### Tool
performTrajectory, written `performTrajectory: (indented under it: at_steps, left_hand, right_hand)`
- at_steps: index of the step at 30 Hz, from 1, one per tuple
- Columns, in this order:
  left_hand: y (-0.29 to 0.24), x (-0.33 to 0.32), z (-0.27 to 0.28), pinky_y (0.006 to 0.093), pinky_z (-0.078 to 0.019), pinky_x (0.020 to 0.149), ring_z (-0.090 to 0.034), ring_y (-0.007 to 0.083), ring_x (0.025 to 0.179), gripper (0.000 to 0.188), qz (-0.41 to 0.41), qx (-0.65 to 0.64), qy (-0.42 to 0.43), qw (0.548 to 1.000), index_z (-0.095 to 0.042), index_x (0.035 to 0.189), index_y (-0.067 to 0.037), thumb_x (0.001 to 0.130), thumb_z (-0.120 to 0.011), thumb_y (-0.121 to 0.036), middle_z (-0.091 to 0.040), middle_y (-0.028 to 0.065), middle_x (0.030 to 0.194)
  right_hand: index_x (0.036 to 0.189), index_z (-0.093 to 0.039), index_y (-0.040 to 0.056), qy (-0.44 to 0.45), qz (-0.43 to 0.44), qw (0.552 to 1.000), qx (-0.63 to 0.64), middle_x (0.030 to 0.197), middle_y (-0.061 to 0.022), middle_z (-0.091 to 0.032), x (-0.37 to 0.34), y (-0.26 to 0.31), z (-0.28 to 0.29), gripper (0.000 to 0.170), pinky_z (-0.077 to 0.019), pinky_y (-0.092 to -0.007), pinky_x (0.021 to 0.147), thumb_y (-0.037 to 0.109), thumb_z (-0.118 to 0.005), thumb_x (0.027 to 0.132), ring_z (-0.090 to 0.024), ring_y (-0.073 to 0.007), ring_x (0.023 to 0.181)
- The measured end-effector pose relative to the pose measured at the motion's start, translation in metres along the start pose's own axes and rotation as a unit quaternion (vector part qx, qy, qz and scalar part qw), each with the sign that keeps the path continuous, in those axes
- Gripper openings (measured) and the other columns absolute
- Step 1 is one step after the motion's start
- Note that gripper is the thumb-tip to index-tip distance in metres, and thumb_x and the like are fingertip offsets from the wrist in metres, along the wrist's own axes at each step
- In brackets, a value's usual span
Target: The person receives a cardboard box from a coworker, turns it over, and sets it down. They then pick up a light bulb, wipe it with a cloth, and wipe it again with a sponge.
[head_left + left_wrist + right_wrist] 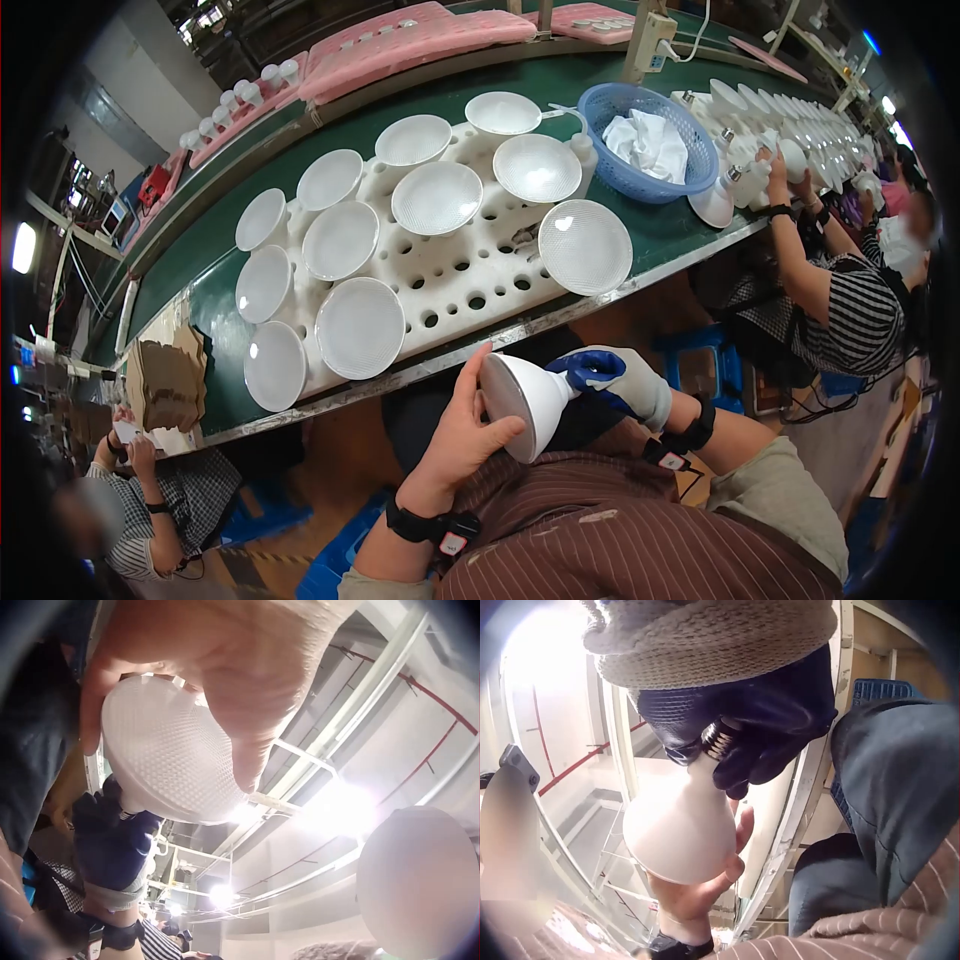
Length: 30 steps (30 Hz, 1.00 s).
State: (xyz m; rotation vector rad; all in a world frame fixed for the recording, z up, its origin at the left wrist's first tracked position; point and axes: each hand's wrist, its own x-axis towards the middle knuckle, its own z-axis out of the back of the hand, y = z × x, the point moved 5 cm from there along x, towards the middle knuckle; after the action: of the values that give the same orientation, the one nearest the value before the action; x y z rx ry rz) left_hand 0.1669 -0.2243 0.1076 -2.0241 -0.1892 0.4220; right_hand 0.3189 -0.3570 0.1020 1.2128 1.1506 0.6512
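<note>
A white reflector light bulb (541, 402) is held in front of the lap, between both hands. My bare left hand (452, 440) grips it by the wide rim, thumb on the near side and fingers at the far edge. In the left wrist view its dimpled lens (169, 750) faces the camera. My right hand (632, 388), in a knitted glove with a dark blue coated palm, grips the narrow neck end. The metal screw base (720, 741) shows between the gloved fingers in the right wrist view.
Several similar bulbs (438, 198) stand lens-up in a white foam tray (440, 285) with holes, on a green bench (215, 345). A blue basket (650, 187) holds white cloth (645, 143). Cardboard (165, 385) stands at the left end. Other people work on both sides.
</note>
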Motion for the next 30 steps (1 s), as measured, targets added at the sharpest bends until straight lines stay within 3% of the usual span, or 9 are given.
performTrajectory:
  at_steps: [5, 9, 13, 16, 18, 20, 21, 25, 30]
  left_hand:
    - [-0.005, -0.003, 0.001, 0.0419, -0.0392, 0.099, -0.032, 0.0303, 0.129, 0.104, 0.027, 0.108, -0.006, 0.994, -0.011, 0.146, -0.009, 0.068, -0.08, -0.021, -0.022, 0.0169, 0.143]
    - [-0.007, -0.004, 0.003, 0.043, -0.0404, 0.099, -0.03, 0.0314, 0.13, 0.103, 0.036, 0.125, -0.006, 0.991, -0.011, 0.146, -0.01, 0.069, -0.078, -0.021, -0.019, 0.0171, 0.144]
    - [-0.01, -0.005, 0.001, 0.0425, -0.041, 0.098, -0.027, 0.0314, 0.131, 0.101, 0.032, 0.164, 0.003, 0.986, -0.012, 0.145, -0.009, 0.067, -0.075, -0.022, -0.019, 0.0172, 0.143]
    - [-0.011, -0.006, -0.001, 0.0421, -0.038, 0.1, -0.027, 0.0318, 0.131, 0.102, 0.023, 0.204, 0.02, 0.979, -0.014, 0.145, -0.008, 0.065, -0.075, -0.025, -0.02, 0.018, 0.143]
    - [-0.011, -0.007, -0.002, 0.042, -0.0353, 0.101, -0.027, 0.0322, 0.131, 0.103, 0.016, 0.225, 0.034, 0.974, -0.015, 0.144, -0.007, 0.064, -0.075, -0.027, -0.021, 0.0188, 0.143]
    - [-0.013, -0.007, -0.006, 0.0408, -0.0286, 0.105, -0.027, 0.0332, 0.131, 0.103, -0.029, 0.289, 0.07, 0.954, -0.017, 0.143, -0.006, 0.062, -0.075, -0.03, -0.024, 0.0208, 0.141]
    - [-0.016, -0.008, -0.007, 0.0403, -0.0244, 0.107, -0.028, 0.0339, 0.131, 0.104, -0.031, 0.302, 0.066, 0.951, -0.018, 0.143, -0.004, 0.061, -0.076, -0.033, -0.026, 0.0226, 0.139]
    - [-0.019, -0.01, -0.008, 0.0409, -0.0271, 0.106, -0.028, 0.0327, 0.13, 0.102, -0.062, 0.335, 0.059, 0.938, -0.017, 0.144, -0.007, 0.063, -0.075, -0.032, -0.025, 0.0201, 0.141]
    - [0.003, -0.008, 0.003, 0.0409, -0.0346, 0.102, -0.028, 0.0302, 0.13, 0.09, 0.005, 0.167, 0.023, 0.986, -0.014, 0.147, -0.016, 0.074, -0.067, -0.023, -0.022, 0.0137, 0.144]
  right_hand:
    - [0.112, -0.061, 0.0011, -0.005, 0.0, 1.0, -0.012, 0.105, -0.0077, -0.064, -0.002, 0.003, -0.005, 0.028, -0.046, -0.0275, 0.087, 0.011, -0.061, 0.086, -0.059, -0.014, 0.095]
    - [0.111, -0.063, 0.0036, -0.012, 0.018, 1.0, -0.017, 0.107, -0.0073, -0.063, -0.001, 0.001, -0.007, 0.03, -0.0473, -0.026, 0.083, 0.018, -0.064, 0.085, -0.06, -0.0129, 0.091]
    - [0.114, -0.061, 0.002, -0.007, 0.01, 0.999, -0.051, 0.108, -0.0079, -0.063, -0.002, 0.0, -0.006, 0.03, -0.0463, -0.0278, 0.088, 0.013, -0.062, 0.086, -0.059, -0.0146, 0.097]
    - [0.116, -0.061, 0.0072, 0.038, -0.02, 0.998, -0.053, 0.109, -0.0069, -0.062, -0.002, -0.001, -0.006, 0.034, -0.047, -0.0261, 0.084, 0.02, -0.064, 0.086, -0.059, -0.0124, 0.093]
    - [0.121, -0.058, 0.0096, 0.125, -0.052, 0.975, -0.173, 0.11, -0.0058, -0.062, -0.003, -0.003, -0.008, 0.038, -0.0465, -0.0255, 0.084, 0.023, -0.064, 0.086, -0.059, -0.0109, 0.095]
    - [0.124, -0.056, 0.0108, 0.146, -0.064, 0.973, -0.169, 0.11, -0.0058, -0.062, -0.005, -0.007, -0.006, 0.042, -0.0469, -0.026, 0.083, 0.026, -0.064, 0.086, -0.059, -0.0123, 0.093]
    - [0.124, -0.055, 0.011, 0.153, -0.031, 0.968, -0.195, 0.109, -0.0063, -0.062, -0.005, -0.004, -0.007, 0.043, -0.0474, -0.027, 0.081, 0.026, -0.064, 0.085, -0.06, -0.014, 0.091]
    - [0.123, -0.056, 0.0114, 0.128, 0.05, 0.962, -0.235, 0.103, -0.0087, -0.062, -0.006, -0.002, -0.008, 0.042, -0.0475, -0.0309, 0.078, 0.027, -0.062, 0.086, -0.06, -0.0213, 0.087]
    - [0.123, -0.056, 0.0119, 0.064, 0.136, 0.955, -0.258, 0.102, -0.0104, -0.061, -0.006, 0.005, -0.009, 0.041, -0.0463, -0.0348, 0.081, 0.025, -0.063, 0.084, -0.058, -0.0263, 0.092]
